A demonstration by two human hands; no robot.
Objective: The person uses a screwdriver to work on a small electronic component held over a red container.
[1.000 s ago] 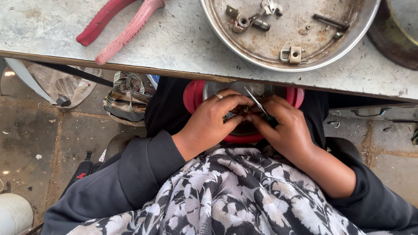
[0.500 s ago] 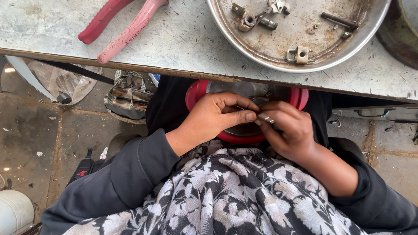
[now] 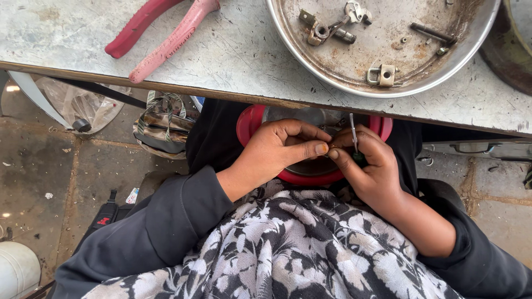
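Small metal part (image 3: pixel 332 147), pinched between left hand (image 3: pixel 277 152) and right hand (image 3: pixel 371 166) fingertips over a red-rimmed bowl (image 3: pixel 249 124) below the bench (image 3: pixel 233 66), right also gripping a thin tool (image 3: pixel 353 133), so drops land inside.

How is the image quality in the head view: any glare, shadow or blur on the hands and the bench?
Head view: soft, even daylight, no hard shadows. The left hand and right hand are sharp, and so is the thin metal tool in the right hand. Mild sheen on the metal pan, not blown out. The tabletop shades the red bowl beneath it. Pan and pliers are cropped at the top edge.
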